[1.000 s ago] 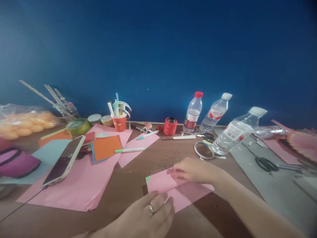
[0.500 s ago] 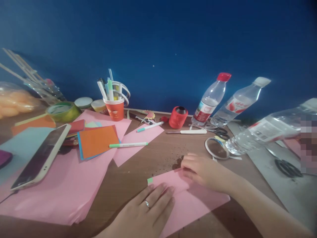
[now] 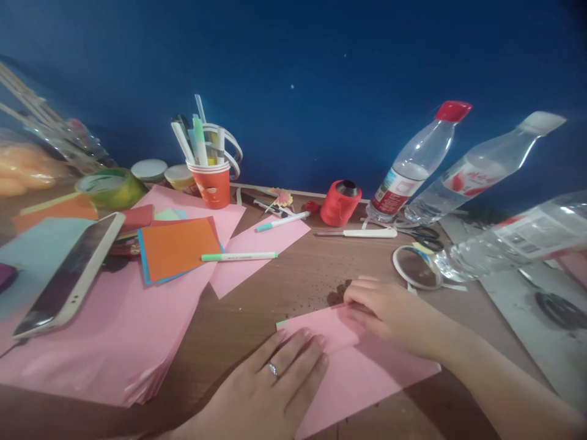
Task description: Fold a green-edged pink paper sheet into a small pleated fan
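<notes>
Table [image 3: 257, 305] runs wall to wall under everything. Big pink paper stack [image 3: 114, 342] sits left, phone [image 3: 68, 275] lying on it. Our pink sheet [image 3: 362, 373] lies front centre on the bare wood, folded. Our left hand [image 3: 270, 391] lies flat on its near-left corner, fingers spread. Our right hand [image 3: 385, 308] presses its far edge, fingers together and curled. Green marker [image 3: 238, 256] lies behind, well apart.

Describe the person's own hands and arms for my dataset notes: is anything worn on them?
Both are bare: no gloves, and no sleeve shows on the right forearm. The left hand wears one thin silvery ring with a small pale stone on a finger. The right hand shows no ring, watch or bracelet. Nails are short, seemingly unpainted.
</notes>
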A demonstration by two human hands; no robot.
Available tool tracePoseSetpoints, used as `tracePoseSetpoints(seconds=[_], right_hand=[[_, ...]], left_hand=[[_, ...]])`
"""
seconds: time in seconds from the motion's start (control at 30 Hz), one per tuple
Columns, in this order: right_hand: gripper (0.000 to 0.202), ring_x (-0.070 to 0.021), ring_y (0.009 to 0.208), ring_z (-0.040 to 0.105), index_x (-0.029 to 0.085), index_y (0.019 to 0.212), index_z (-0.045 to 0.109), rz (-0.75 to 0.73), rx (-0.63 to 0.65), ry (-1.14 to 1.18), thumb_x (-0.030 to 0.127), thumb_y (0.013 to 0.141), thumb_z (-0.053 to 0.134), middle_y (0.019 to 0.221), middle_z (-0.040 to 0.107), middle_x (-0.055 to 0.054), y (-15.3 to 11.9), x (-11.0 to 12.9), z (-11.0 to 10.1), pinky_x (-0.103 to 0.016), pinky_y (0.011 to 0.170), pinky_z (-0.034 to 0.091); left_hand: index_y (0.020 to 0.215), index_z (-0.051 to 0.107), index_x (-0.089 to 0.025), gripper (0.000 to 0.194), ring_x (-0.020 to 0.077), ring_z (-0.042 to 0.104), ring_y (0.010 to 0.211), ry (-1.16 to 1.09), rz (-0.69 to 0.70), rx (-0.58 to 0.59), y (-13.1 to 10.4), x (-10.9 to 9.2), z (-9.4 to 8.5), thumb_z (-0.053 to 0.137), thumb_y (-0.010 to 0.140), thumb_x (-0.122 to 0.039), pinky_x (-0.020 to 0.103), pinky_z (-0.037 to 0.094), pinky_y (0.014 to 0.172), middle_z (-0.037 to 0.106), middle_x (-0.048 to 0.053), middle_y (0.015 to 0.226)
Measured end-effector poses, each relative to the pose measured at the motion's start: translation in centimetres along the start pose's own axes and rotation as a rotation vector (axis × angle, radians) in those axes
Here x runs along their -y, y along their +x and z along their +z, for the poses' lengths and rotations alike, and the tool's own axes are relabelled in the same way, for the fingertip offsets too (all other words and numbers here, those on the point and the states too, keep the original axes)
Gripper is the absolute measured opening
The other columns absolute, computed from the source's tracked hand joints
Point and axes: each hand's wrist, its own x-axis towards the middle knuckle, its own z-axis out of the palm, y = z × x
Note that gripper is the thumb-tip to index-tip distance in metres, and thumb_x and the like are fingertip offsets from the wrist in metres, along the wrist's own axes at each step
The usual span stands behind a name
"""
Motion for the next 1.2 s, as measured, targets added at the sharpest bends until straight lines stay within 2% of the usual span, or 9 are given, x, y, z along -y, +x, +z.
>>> tracePoseSetpoints(seconds=[0.23,0.47,0.57,0.7,0.9,1.03,1.2], right_hand=[[0.017,-0.0167,0.077,0.053,0.02,0.081,0.054,0.03,-0.023,0.017,0.034,0.09,0.049,0.08,0.059,-0.001,0.0,-0.1,0.3,-0.028,0.065,0.035],[0.016,-0.0176,0.076,0.053,0.02,0.079,0.052,0.001,-0.047,-0.023,0.032,0.09,0.049,0.078,0.059,-0.001,0.1,0.2,0.4,-0.028,0.065,0.034],[0.012,-0.0173,0.075,0.053,0.02,0.079,0.053,0.0,-0.052,-0.079,0.027,0.088,0.05,0.079,0.059,-0.001,0.0,0.8,0.2,-0.029,0.064,0.033],[0.008,-0.0168,0.071,0.052,0.02,0.078,0.053,-0.045,-0.036,-0.116,0.024,0.085,0.054,0.076,0.059,-0.001,-0.6,2.4,0.4,-0.03,0.066,0.032],[0.008,-0.0165,0.075,0.054,0.02,0.079,0.053,0.015,0.048,0.09,0.025,0.082,0.059,0.079,0.06,0.001,-1.3,4.8,1.5,-0.027,0.064,0.032],[0.003,-0.0149,0.073,0.055,0.021,0.08,0.055,0.086,0.065,0.216,0.02,0.082,0.057,0.079,0.062,0.002,-1.3,5.5,1.9,-0.025,0.061,0.032],[0.013,-0.0144,0.073,0.057,0.02,0.078,0.061,0.085,0.087,0.269,0.019,0.086,0.05,0.08,0.064,0.0,-0.8,6.1,2.0,-0.025,0.064,0.035]], left_hand=[[0.142,0.024,-0.008,0.063,0.0287,0.037,0.129,0.053,-0.002,0.007,-0.2,0.0,0.3,0.038,0.09,-0.042,0.045,0.03,0.102,0.034,0.012,0.144],[0.141,0.028,-0.012,0.065,0.0319,0.033,0.13,0.036,-0.033,0.023,-0.1,0.1,0.1,0.031,0.09,-0.052,0.05,0.027,0.102,0.035,0.01,0.145],[0.139,0.031,-0.011,0.06,0.031,0.035,0.129,0.079,0.003,0.019,-0.1,0.1,-0.1,0.031,0.091,-0.046,0.048,0.03,0.1,0.038,0.01,0.143],[0.136,0.036,-0.011,0.049,0.0252,0.04,0.125,0.157,0.065,-0.014,0.1,-0.5,-0.3,0.035,0.092,-0.031,0.04,0.035,0.099,0.042,0.006,0.141],[0.127,0.048,-0.019,0.038,0.017,0.048,0.117,0.178,0.143,-0.14,0.3,-1.4,-0.7,0.042,0.092,-0.03,0.029,0.036,0.1,0.054,0.0,0.129],[0.123,0.051,-0.017,0.034,0.017,0.051,0.112,0.151,0.147,-0.131,0.6,-1.5,-1.2,0.04,0.093,-0.028,0.029,0.037,0.097,0.058,0.001,0.121],[0.116,0.054,-0.017,0.029,0.0162,0.052,0.106,0.142,0.095,-0.145,0.9,-1.7,-1.8,0.039,0.092,-0.024,0.026,0.042,0.083,0.059,0.003,0.113]])
